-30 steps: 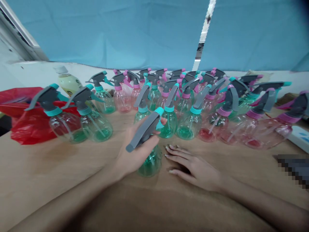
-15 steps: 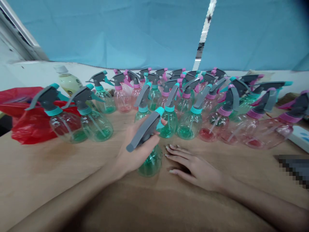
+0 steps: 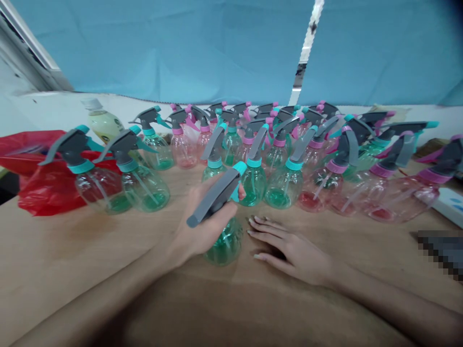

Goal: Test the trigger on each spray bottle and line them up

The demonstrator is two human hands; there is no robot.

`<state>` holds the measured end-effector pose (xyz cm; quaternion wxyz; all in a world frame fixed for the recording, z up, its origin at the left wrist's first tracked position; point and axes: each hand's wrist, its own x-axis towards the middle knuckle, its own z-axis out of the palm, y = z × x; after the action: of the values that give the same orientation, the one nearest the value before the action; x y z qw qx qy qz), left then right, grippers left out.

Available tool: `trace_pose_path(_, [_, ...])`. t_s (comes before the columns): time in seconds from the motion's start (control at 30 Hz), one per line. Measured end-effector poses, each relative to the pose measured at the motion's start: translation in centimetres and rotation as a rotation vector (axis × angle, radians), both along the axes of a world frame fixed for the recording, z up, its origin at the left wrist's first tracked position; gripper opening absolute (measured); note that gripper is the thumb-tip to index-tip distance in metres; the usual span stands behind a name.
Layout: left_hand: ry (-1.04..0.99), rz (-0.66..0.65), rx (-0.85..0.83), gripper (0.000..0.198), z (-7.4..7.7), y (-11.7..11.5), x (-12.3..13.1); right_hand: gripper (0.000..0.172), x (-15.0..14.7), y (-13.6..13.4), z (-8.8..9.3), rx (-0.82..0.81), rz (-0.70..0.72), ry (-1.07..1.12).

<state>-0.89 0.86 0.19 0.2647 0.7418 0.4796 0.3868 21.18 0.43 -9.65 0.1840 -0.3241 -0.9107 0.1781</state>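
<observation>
The left hand (image 3: 195, 233) curls around a green trigger-spray bottle (image 3: 223, 248) near centre, other spray bottles (image 3: 284, 190) crowding just beyond, a red plastic bag (image 3: 47, 193) to the left, the right hand (image 3: 298, 255) spread empty on the table (image 3: 39, 258).

Left of the left grip (image 3: 200, 231) and farther back, a crumpled red plastic bag (image 3: 47, 185) rests on the brown worktop (image 3: 54, 274), with a pale bottle (image 3: 103, 124) upright behind it, white-capped. Far beyond both grips hangs a creased blue cloth (image 3: 224, 53) above a white wall (image 3: 36, 113); a narrow bright strip (image 3: 306, 50) runs down it, slanting. Well right of the right grip (image 3: 296, 255) lie a dark object (image 3: 441, 248), coarsely pixelated, and, behind that, a white box-like thing (image 3: 450, 206) with blue marks.
</observation>
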Motion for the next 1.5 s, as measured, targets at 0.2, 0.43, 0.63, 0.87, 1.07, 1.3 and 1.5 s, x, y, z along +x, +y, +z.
trace_pose_path(0.2, [-0.026,-0.017,0.037,0.018,0.07,0.03,-0.05,0.052,0.01,-0.03,0.07,-0.002,0.001,-0.006])
trace_pose_path(0.43, [-0.084,0.003,0.018,0.039,-0.39,0.01,0.09,0.051,0.0,0.02,-0.11,0.013,0.002,-0.035])
trace_pose_path(0.63, [-0.058,0.108,-0.004,0.035,-0.77,-0.15,0.29,0.053,0.02,0.02,-0.1,0.01,0.009,0.01])
trace_pose_path(0.87, [-0.038,0.086,0.022,0.034,-0.4,-0.06,0.39,0.052,0.04,0.06,-0.07,0.01,0.011,0.007])
trace_pose_path(1.07, [0.007,0.115,0.042,0.028,-0.4,-0.16,0.38,0.052,0.02,0.05,0.03,0.004,0.008,0.028])
trace_pose_path(1.3, [0.014,0.102,0.052,0.028,-0.06,-0.24,0.58,0.052,0.01,0.02,0.0,0.01,0.008,-0.002])
trace_pose_path(1.5, [0.013,0.093,0.045,0.03,-0.08,-0.39,0.56,0.052,0.04,0.03,-0.1,0.003,0.008,0.022])
